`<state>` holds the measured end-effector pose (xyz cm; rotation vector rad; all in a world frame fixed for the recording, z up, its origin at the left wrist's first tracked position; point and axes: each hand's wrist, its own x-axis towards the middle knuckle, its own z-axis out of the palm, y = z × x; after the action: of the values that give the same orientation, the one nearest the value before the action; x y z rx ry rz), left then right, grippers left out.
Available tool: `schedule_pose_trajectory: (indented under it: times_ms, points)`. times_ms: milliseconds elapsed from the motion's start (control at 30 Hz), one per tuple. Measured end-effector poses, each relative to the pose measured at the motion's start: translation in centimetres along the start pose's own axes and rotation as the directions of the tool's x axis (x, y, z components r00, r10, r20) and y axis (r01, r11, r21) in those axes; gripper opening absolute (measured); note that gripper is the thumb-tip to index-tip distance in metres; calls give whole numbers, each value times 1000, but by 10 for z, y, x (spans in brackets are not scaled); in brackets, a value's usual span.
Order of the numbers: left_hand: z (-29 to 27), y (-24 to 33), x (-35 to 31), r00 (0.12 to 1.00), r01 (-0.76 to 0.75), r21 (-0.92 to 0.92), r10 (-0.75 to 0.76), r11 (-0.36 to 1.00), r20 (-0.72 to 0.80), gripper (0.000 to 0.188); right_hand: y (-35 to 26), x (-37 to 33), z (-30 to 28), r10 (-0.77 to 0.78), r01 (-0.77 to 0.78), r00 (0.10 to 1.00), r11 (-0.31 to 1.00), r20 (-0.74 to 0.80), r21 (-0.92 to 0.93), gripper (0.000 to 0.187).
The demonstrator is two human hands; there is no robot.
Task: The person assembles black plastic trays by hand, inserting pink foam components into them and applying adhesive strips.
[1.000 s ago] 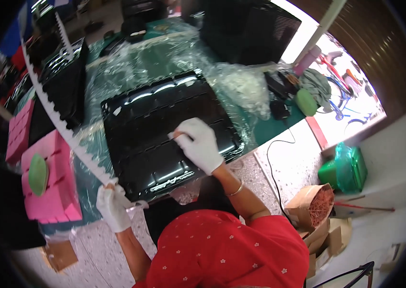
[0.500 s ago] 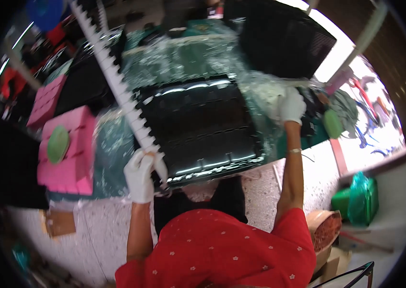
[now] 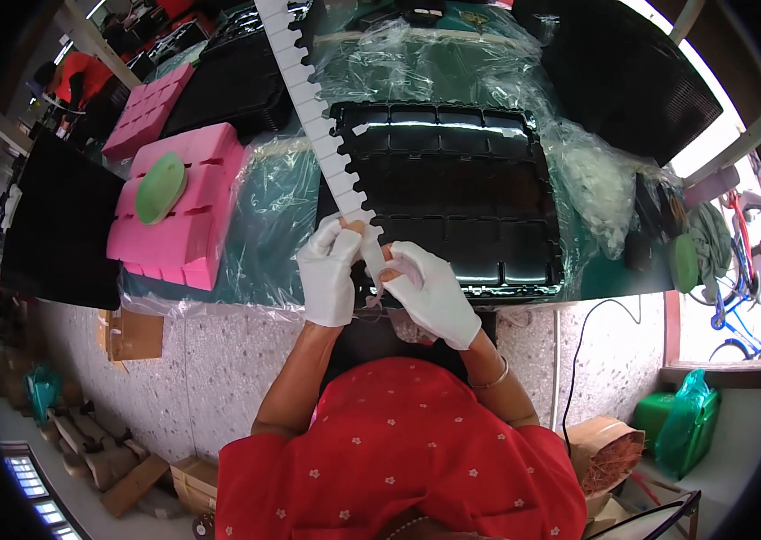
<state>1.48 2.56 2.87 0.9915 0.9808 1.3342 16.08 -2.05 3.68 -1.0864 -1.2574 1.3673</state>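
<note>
A long white strip [image 3: 309,110] with a notched edge runs from the far side down along the left of a glossy black moulded panel [image 3: 457,184]. My left hand [image 3: 326,281], in a white glove with bare fingertips, pinches the strip's near end. My right hand [image 3: 432,295], gloved the same way, is close beside it with thumb and finger closed on the end that bends down over the panel's near left corner. Exactly where the right fingertips grip is partly hidden.
Pink foam blocks [image 3: 169,238] with a green soap-like oval dish [image 3: 162,187] stand at left. Clear plastic film [image 3: 273,216] covers the green table. A crumpled clear bag [image 3: 592,184] lies right of the panel, below a large black panel [image 3: 623,81]. Another person [image 3: 84,79] is far left.
My right hand has come from the clear bag at the right over to the strip's near end beside my left hand. My left hand still holds the strip. The whole view has shifted.
</note>
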Motion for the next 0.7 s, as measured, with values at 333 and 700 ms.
schedule_pose_trajectory:
  times_ms: [333, 700]
  points:
    - [-18, 8, 2, 998, -36, 145, 43, 989, -41, 15, 8, -9, 29, -143, 80, 982, 911, -127, -404, 46]
    - [-22, 26, 4, 936, 183, -199, -109, 963, 336, 40, 19, -21, 14, -645, 352, 760, 510, -78, -785, 28]
